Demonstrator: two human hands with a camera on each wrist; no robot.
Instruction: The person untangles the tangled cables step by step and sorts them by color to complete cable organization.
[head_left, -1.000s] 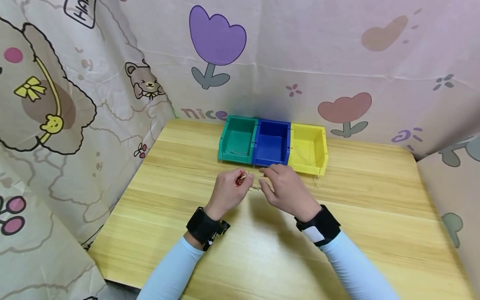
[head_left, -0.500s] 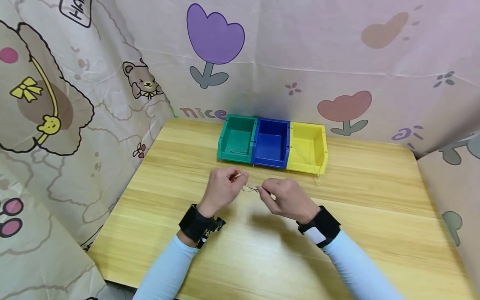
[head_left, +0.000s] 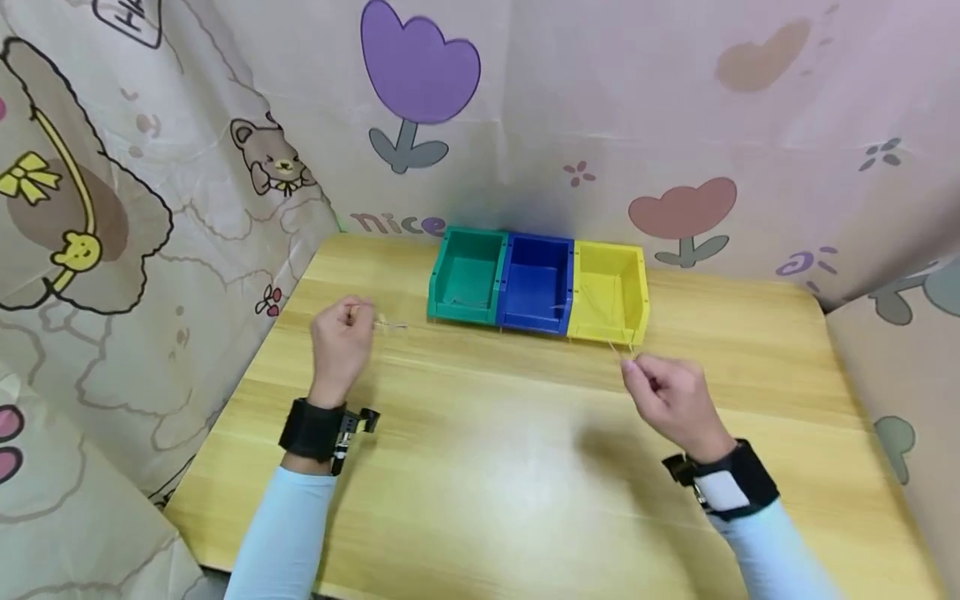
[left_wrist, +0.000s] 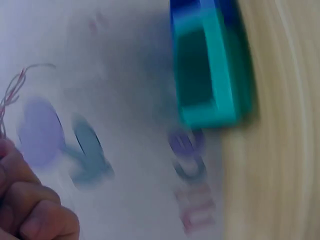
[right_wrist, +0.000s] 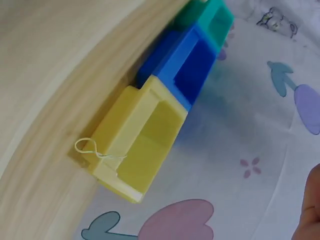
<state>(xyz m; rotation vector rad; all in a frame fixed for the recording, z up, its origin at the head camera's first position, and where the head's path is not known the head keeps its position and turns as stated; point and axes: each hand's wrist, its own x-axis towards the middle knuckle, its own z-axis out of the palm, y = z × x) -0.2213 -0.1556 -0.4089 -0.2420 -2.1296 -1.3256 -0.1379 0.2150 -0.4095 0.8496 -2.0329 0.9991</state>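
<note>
My left hand (head_left: 341, 346) is on the left side, above the table, its fingers curled round a bundle of thin strings (head_left: 392, 324) whose ends stick out to the right. In the left wrist view the bundle of strings (left_wrist: 14, 92) looks reddish and white and rises from the fingertips of the left hand (left_wrist: 37, 205). In front of the yellow bin (head_left: 609, 287), my right hand (head_left: 671, 400) pinches a thin pale string (head_left: 614, 347) between thumb and finger. Only a piece of the right hand (right_wrist: 309, 212) shows in the right wrist view, so its grip is hidden there.
The green bin (head_left: 467, 312), blue bin (head_left: 534, 321) and yellow bin stand side by side at the wooden table's (head_left: 480, 467) back. Pale string lies in the green bin. A yellow string (right_wrist: 89, 146) loops over the yellow bin's edge. A printed curtain (head_left: 525, 108) hangs behind.
The hands were close together at the strings; they have moved apart. The left went left with the bundle, and the right went right to the yellow bin with a pale string.
</note>
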